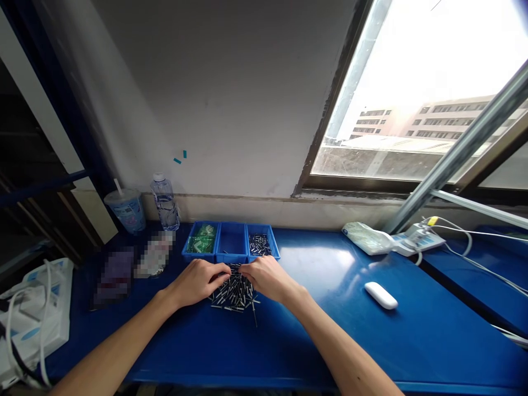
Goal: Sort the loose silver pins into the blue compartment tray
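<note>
2 bare hands over 1 blue table (313, 335), both at 1 loose pile of metal pins (233, 295). pile sits in front of the bins, too many pins to count, overlapping and pointing all ways; 1 pin sticks out at the near side.

left hand (200, 280): fingers curled, thumb and index narrow, at the left side of the pile. right hand (267, 275): fingers bent down, narrow, at the far right part of the pile. can't tell if either has a pin between the fingertips.

3 blue bins in 1 row, side by side, just behind the hands. left bin (186, 254): green packets, count unclear. middle bin (231, 236): mostly bare, 1 tiny dark bit near the front. right bin (275, 252): lots of loose pins, can't count.

left of the bins: 1 clear bottle (164, 204), upright, 1 cup (128, 212) with 1 straw, 2 pixelated items in front of them. far left: 1 white power strip (58, 300) with cables. right side: 1 white case (380, 295), 1 plastic packet (367, 238), 1 more power strip (416, 239) with plugs and cables.

2 teal tape bits on the wall (247, 110). 1 window (391, 132) at upper right.
</note>
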The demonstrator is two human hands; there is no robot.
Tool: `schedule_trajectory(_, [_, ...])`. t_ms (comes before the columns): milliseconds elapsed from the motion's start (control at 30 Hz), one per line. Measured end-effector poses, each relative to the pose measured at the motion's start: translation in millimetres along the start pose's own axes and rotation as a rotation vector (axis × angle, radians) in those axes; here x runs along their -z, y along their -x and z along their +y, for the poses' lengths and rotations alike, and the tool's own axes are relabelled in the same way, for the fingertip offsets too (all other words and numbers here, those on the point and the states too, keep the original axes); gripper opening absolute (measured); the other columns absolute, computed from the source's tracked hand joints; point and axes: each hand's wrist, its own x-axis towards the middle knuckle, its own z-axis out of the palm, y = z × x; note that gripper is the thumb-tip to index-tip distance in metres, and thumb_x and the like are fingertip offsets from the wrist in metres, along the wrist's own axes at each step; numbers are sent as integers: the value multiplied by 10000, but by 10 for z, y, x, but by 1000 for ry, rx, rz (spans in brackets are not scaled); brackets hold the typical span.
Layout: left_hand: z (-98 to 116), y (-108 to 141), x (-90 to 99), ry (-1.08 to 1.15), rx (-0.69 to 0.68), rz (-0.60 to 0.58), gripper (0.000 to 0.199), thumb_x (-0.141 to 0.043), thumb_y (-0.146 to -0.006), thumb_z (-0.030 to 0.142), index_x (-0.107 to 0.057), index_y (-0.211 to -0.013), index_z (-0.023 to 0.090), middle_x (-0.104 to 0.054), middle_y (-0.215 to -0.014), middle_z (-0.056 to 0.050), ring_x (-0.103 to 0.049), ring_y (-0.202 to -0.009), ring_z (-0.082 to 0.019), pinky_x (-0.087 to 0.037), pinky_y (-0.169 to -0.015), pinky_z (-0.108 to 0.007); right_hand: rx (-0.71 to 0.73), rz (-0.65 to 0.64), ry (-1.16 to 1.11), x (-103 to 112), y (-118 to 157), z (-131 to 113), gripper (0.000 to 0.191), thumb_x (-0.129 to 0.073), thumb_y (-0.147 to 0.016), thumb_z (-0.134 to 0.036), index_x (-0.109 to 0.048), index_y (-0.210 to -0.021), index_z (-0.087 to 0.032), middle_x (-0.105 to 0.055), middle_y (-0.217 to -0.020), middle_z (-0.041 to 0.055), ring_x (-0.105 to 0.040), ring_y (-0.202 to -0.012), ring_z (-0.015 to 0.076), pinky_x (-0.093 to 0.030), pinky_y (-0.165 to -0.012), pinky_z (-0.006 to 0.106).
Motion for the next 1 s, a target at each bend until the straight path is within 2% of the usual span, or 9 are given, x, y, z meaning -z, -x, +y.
schedule_trajectory(233, [5, 1, 1, 6, 11, -16, 228, -535, -1069, 319, -747, -1123, 256, -758, -786, 23, -663, -587, -144, -419, -608, -243, 10, 10, 13, -1, 4, 10, 189, -595, -967, -96, -727, -938, -229, -734, -723, 28, -633, -580, 167, -232, -538, 285])
schedule_trajectory(367, [6, 1, -2, -7, 6, -14, 230, -531, -1073, 323, -746, -1121, 254, -730, -729, 34, -628, -549, -137, -391, -590, -244, 8, 4, -2, -5, 8, 13, 179, -605, -984, -125, -736, -945, -239, -728, -710, 22, -626, -579, 163, -221, -544, 288])
schedule_trajectory(700, [29, -4, 23, 0, 56, -66, 257, -511, -1080, 335, -741, -1139, 239, -721, -740, 32, -587, -543, -120, -372, -607, -241, 25, -87, -22, 84, 3, 3, 221, -505, -1059, -175, -702, -961, -201, -734, -767, 27, -637, -635, 147, -200, -558, 285])
schedule_trajectory(1000, [21, 11, 19, 18, 64, -69, 248, -526, -1070, 329, -741, -1155, 239, -694, -706, 40, -559, -525, -113, -369, -598, -239, 20, -56, -16, 97, 16, -10, 176, -547, -994, -143, -705, -947, -205, -717, -730, 15, -607, -594, 140, -186, -541, 290])
